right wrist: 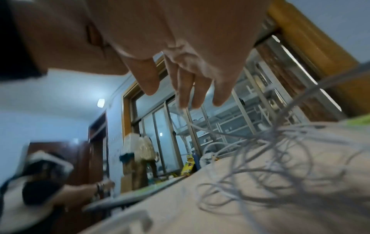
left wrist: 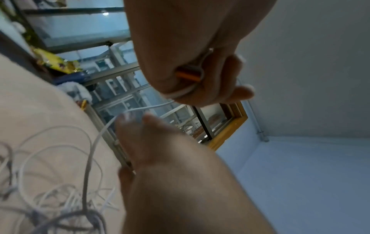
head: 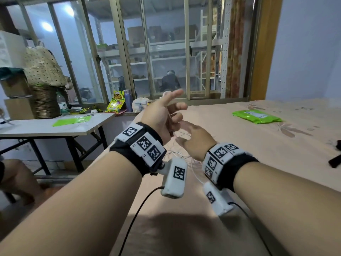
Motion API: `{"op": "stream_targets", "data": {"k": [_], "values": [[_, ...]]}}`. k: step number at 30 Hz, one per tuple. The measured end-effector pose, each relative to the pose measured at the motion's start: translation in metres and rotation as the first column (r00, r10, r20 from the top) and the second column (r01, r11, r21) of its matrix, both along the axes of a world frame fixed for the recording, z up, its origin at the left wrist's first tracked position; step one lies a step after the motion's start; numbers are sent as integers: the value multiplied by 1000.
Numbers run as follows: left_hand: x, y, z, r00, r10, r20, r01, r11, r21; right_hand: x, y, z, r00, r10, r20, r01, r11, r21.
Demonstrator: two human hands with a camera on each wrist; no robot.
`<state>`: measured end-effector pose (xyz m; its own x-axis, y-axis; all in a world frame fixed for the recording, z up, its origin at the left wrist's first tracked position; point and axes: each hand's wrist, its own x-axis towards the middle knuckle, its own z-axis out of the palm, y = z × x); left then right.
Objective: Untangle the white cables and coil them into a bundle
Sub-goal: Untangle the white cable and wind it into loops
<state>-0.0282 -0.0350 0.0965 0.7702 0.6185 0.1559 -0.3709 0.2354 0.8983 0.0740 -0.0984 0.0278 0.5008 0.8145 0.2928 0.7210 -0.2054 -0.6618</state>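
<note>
Cable (left wrist: pixel 94 142) runs taut-ish from loose tangle (right wrist: pixel 270 158) on bed (head: pixel 239 145) up to left hand (head: pixel 160 117), lower fingers curled round gathered strands; right hand (head: pixel 195 141) nearer, fingers extended, guiding strand.

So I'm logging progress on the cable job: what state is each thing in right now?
left hand: raised above the bed, grips a white cable strand.
right hand: fingers straight, a strand at the fingertips.
white cables: loose tangle on the bed, not coiled.
bed: covered by a pink sheet.
green packet: lies flat on the bed.
water bottle: upright on the table.
</note>
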Motion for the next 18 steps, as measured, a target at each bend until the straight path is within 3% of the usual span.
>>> {"op": "stream_targets", "data": {"k": [2,4,6,9,10,12,14,18], "values": [[-1,-1,-2,993,-119,22,120,990,-75,-9,4,7,997,73,-10,-72,995,67],[-2,1,-2,976,-206,69,214,967,-141,-22,6,13,988,108,106,-111,994,21],[-5,3,-3,964,-252,88,264,948,-177,-22,9,7,983,20,181,-44,990,133],[-9,2,-3,950,-300,86,312,929,-199,-16,13,-2,977,-212,-12,192,857,478],[-10,2,-2,948,-311,66,317,928,-195,-16,15,-1,976,-215,29,170,842,512],[-12,0,-1,945,-327,13,323,929,-181,-18,12,2,987,-65,150,-7,898,439],[-13,-2,-1,935,-354,-20,345,921,-179,-26,6,4,984,134,119,-168,924,345],[-14,-2,-1,916,-401,-25,392,905,-164,-20,13,2,983,145,-112,-86,903,422]]}}
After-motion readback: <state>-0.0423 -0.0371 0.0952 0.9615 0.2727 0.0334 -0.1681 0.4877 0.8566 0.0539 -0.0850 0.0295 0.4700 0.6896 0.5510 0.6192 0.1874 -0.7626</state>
